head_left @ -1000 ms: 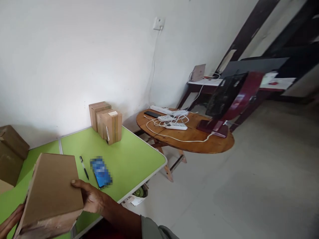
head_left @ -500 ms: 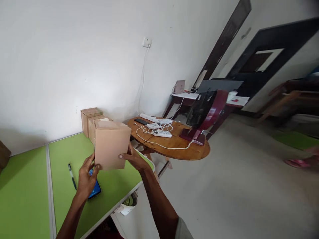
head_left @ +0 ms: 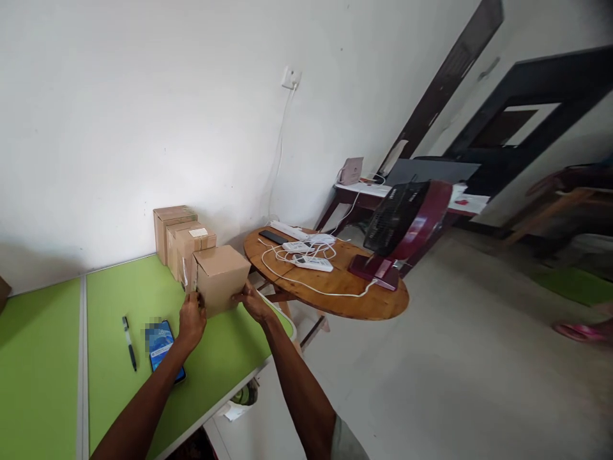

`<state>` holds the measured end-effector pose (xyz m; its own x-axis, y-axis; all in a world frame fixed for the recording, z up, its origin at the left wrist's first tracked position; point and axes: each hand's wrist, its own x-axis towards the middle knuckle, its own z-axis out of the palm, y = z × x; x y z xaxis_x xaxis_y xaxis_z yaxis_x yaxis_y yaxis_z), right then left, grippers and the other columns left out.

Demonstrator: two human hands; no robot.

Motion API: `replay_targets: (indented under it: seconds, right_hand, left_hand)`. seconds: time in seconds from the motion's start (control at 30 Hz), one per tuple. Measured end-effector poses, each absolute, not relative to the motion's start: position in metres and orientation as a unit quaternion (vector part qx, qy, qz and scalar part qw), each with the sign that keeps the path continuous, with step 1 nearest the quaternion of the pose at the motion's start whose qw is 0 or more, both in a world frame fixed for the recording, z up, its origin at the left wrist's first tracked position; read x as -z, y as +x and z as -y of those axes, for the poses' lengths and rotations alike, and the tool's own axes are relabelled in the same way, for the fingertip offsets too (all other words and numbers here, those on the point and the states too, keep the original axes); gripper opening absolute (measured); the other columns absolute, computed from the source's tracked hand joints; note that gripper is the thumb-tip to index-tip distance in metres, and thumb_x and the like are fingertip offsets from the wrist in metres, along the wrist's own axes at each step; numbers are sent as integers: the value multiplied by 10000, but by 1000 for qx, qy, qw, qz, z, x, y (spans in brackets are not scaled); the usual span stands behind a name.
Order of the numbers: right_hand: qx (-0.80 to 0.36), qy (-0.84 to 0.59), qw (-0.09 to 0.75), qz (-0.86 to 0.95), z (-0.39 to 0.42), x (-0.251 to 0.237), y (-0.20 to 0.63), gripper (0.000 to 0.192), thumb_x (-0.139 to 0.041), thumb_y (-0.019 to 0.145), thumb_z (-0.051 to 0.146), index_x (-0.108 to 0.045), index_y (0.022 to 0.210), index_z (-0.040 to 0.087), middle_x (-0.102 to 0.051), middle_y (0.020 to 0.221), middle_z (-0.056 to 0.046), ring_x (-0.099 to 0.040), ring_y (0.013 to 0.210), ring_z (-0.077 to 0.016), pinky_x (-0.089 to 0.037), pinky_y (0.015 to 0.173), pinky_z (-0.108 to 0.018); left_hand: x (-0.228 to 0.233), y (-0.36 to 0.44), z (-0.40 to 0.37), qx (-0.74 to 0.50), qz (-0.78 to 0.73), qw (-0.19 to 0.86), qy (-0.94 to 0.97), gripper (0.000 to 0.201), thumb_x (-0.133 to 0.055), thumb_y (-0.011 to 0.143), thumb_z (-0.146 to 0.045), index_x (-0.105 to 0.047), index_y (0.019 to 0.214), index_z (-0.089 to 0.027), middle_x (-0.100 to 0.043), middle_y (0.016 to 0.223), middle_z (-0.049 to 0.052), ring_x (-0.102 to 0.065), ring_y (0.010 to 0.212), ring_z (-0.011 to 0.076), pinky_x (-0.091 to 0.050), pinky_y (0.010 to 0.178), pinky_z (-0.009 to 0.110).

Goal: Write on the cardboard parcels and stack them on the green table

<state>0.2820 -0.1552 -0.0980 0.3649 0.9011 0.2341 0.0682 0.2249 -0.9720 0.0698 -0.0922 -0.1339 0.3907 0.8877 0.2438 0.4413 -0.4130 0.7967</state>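
Observation:
Between my two hands is a brown cardboard box [head_left: 223,278], low over the green table [head_left: 239,345] at the near end of a row of boxes. My left hand [head_left: 192,322] grips its left lower edge, and my right hand [head_left: 253,301] grips its right lower corner. Whether its underside touches the table I cannot tell. Behind it stand several other cardboard boxes [head_left: 175,223] against the wall, one with a white label [head_left: 198,232] on top. A lit phone [head_left: 165,351] and a pen [head_left: 129,344] lie left of my left hand.
Right of the green table stands an oval wooden table [head_left: 335,300] with white power strips [head_left: 311,262], tangled cables and a maroon fan [head_left: 412,223]. A white-topped desk [head_left: 364,188] is farther back. At the far right a person's foot in a pink sandal [head_left: 577,331] shows.
Both my hands have moved the box away from me and down toward the row of boxes. It has tipped so that its top shows more. The phone is now more uncovered.

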Motion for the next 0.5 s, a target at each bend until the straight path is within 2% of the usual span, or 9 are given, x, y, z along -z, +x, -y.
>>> replay_targets:
  seconds: [0.13,0.27,0.33,0.4,0.47,0.5]
  right_hand:
    - [-307,-578,628,421,142,97,283,764,-653,577,305,-747,1322,166,-818,1129,-114,-673,1098,-325,-540,1057,-469]
    - [-288,-628,609,389,153,104,270,751,-684,588,421,-724,1295,172,-776,1065,-121,-648,1032,-342,-531,1020,-529]
    - [-274,-654,606,360,164,115,261,851,-692,596,519,-663,1371,169,-725,1115,-134,-647,1067,-364,-533,1013,-567]
    - [-248,-689,604,315,178,130,252,999,-709,586,594,-569,1462,134,-651,1243,-204,-618,1169,-435,-502,1035,-663]
    - [-194,-715,612,276,194,145,242,1039,-740,614,620,-523,1500,122,-565,1380,-257,-563,1294,-480,-475,1086,-698]
    - [-146,-721,624,265,202,150,235,998,-750,653,622,-537,1490,121,-546,1408,-268,-567,1307,-482,-499,1074,-689]
  left_hand:
    - [129,82,95,-314,-453,317,772,462,-765,1058,-429,-683,1449,-198,-698,1456,137,-727,1240,301,-646,1033,533]
    - [126,81,119,-313,-470,316,762,428,-765,1060,-426,-698,1416,-197,-719,1404,126,-744,1186,281,-660,992,499]
    - [121,65,127,-328,-472,308,758,393,-763,1062,-425,-714,1374,-190,-742,1341,116,-754,1121,259,-667,960,476]
    - [110,30,130,-366,-480,283,745,401,-819,1011,-374,-719,1357,-197,-752,1301,108,-760,1073,244,-666,961,457]
    - [91,-26,130,-425,-504,234,715,495,-870,919,-273,-698,1380,-226,-727,1360,128,-754,1143,263,-642,1059,454]
    - [78,-63,128,-461,-521,200,690,529,-841,920,-255,-662,1417,-235,-689,1436,147,-718,1277,299,-599,1152,491]
